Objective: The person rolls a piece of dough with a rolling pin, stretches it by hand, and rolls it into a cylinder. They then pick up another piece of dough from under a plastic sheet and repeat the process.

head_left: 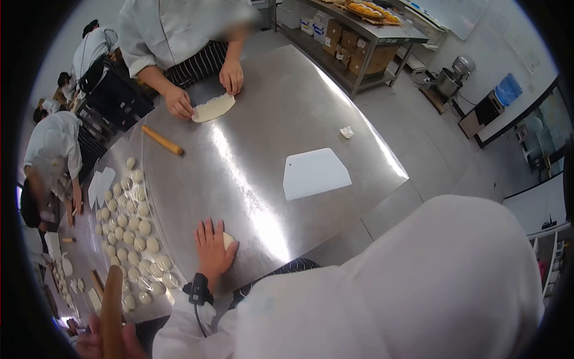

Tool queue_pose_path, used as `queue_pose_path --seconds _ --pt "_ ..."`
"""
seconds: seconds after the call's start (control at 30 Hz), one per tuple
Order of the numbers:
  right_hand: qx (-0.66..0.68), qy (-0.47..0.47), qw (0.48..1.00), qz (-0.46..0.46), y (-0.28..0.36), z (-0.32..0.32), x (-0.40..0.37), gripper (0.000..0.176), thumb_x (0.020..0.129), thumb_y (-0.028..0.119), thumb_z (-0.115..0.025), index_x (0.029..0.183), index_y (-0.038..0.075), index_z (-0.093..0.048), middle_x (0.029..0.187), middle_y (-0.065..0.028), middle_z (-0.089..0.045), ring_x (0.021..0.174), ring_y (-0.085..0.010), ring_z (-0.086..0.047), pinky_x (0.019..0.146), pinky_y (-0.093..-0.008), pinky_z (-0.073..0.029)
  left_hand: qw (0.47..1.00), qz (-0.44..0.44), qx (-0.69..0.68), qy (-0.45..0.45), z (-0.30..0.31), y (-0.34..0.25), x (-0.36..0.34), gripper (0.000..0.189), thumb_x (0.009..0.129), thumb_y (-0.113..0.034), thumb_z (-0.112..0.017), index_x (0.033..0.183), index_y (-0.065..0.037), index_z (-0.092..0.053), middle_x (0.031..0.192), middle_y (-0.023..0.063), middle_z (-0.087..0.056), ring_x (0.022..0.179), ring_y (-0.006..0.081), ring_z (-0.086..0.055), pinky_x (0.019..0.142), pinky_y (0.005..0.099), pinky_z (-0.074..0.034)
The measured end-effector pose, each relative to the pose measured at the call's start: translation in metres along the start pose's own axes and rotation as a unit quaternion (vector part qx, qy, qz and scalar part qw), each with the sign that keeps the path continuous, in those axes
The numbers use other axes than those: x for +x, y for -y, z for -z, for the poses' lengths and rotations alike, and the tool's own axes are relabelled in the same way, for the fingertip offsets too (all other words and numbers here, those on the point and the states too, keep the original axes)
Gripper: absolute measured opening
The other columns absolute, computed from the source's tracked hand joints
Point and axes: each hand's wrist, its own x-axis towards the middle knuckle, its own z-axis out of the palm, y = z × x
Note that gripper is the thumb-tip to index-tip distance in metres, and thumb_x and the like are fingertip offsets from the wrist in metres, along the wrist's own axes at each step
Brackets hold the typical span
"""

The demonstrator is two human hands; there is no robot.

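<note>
Dough (pixel 229 240) under one of the hands (pixel 214 248)

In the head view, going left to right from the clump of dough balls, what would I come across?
Dough balls, flattened dough piece, flat white board, floor mixer, blue water bottle.

Grey tiled floor (pixel 388 155), white wall (pixel 493 27), 2-tier steel table (pixel 396 34), cardboard boxes (pixel 376 60), 1 mixer (pixel 447 82), water bottle (pixel 509 90)
</note>
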Motion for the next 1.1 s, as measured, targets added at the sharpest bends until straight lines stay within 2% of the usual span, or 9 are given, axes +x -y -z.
queue_pose_path --seconds 0.23,0.37,0.6,0.67,0.73,0.8,0.83,0.87,1.1 --pt "-0.016 0.011 0.999 -0.032 0.018 0.007 -0.009 0.019 0.081 0.022 -0.063 0.090 0.008 -0.073 0.089 -0.0103 -0.060 0.090 -0.0271 -0.057 0.074 -0.0428 -0.047 0.881 0.035 -0.147 -0.448 0.259 -0.128 -0.047 0.043 0.073 0.011 -0.071 0.104 -0.007 -0.047 0.103 0.0077 -0.055 0.098 0.0233 -0.064 0.087 0.0277 -0.057" --pt "-0.046 0.011 0.997 -0.065 0.014 0.004 -0.007 0.020 0.081 0.023 -0.063 0.091 0.008 -0.073 0.092 -0.0104 -0.060 0.093 -0.0271 -0.057 0.075 -0.0433 -0.046 0.662 0.299 -0.598 -0.339 0.245 -0.136 0.028 0.039 0.057 0.007 -0.068 0.087 -0.013 -0.052 0.091 0.0033 -0.057 0.087 0.0179 -0.057 0.080 0.0281 -0.053" --pt "-0.070 0.055 0.989 -0.114 0.005 -0.003 -0.008 0.022 0.081 0.023 -0.063 0.095 0.009 -0.073 0.097 -0.0105 -0.060 0.097 -0.0270 -0.056 0.077 -0.0443 -0.045 0.442 0.488 -0.684 -0.315 0.278 -0.182 0.065 0.021 0.068 -0.014 -0.066 0.080 -0.013 -0.050 0.088 -0.0010 -0.048 0.084 0.0165 -0.049 0.082 0.0330 -0.044" --pt "-0.096 0.088 0.982 -0.139 0.007 -0.008 -0.008 0.023 0.081 0.023 -0.062 0.096 0.009 -0.073 0.099 -0.0105 -0.060 0.098 -0.0270 -0.055 0.078 -0.0445 -0.045 0.756 0.309 -0.496 -0.296 0.243 -0.157 0.058 0.016 0.074 -0.023 -0.062 0.078 -0.013 -0.051 0.089 -0.0014 -0.047 0.084 0.0164 -0.049 0.078 0.0330 -0.043" --pt "-0.154 0.147 0.960 -0.183 0.007 -0.014 -0.006 0.024 0.082 0.024 -0.062 0.097 0.009 -0.073 0.100 -0.0106 -0.060 0.099 -0.0270 -0.055 0.078 -0.0448 -0.045 0.756 0.265 -0.512 -0.309 0.233 -0.151 0.061 0.014 0.078 -0.027 -0.058 0.081 -0.014 -0.053 0.092 -0.0001 -0.049 0.083 0.0159 -0.047 0.077 0.0334 -0.041" --pt "-0.238 0.267 0.909 -0.214 -0.001 -0.032 -0.007 0.024 0.082 0.024 -0.062 0.098 0.009 -0.073 0.102 -0.0106 -0.059 0.101 -0.0270 -0.054 0.079 -0.0451 -0.044 0.981 0.108 -0.151 -0.059 0.073 -0.044 0.026 0.053 0.083 -0.049 -0.055 0.121 -0.013 -0.047 0.129 0.0160 -0.041 0.119 0.0367 -0.036 0.100 0.0495 -0.029" --pt "-0.207 0.059 0.929 -0.301 -0.012 -0.039 -0.035 0.020 0.082 0.022 -0.062 0.094 0.012 -0.074 0.099 -0.0091 -0.060 0.106 -0.0250 -0.051 0.084 -0.0443 -0.037 1.000 -0.022 0.004 -0.008 -0.006 0.009 0.007 0.074 0.085 -0.060 -0.054 0.141 -0.012 -0.044 0.148 0.0240 -0.037 0.137 0.0470 -0.031 0.112 0.0576 -0.023" --pt "-0.093 0.129 0.947 -0.281 -0.034 -0.025 -0.051 0.014 0.080 0.020 -0.062 0.088 0.015 -0.073 0.096 -0.0077 -0.060 0.101 -0.0245 -0.053 0.084 -0.0437 -0.034 0.986 0.019 -0.068 0.150 0.019 0.006 0.012 0.091 0.085 -0.065 -0.050 0.153 -0.010 -0.025 0.157 0.0267 -0.018 0.144 0.0520 -0.009 0.117 0.0583 -0.003" --pt "0.080 0.295 0.838 -0.452 -0.085 -0.046 -0.144 0.033 0.075 0.032 -0.079 0.099 0.011 -0.071 0.091 -0.0099 -0.062 0.093 -0.0286 -0.063 0.085 -0.0440 -0.046 0.992 0.056 -0.027 0.107 0.093 0.034 0.056 0.071 0.084 -0.038 -0.061 0.144 -0.006 -0.041 0.148 0.0261 -0.036 0.138 0.0420 -0.032 0.114 0.0512 -0.024"
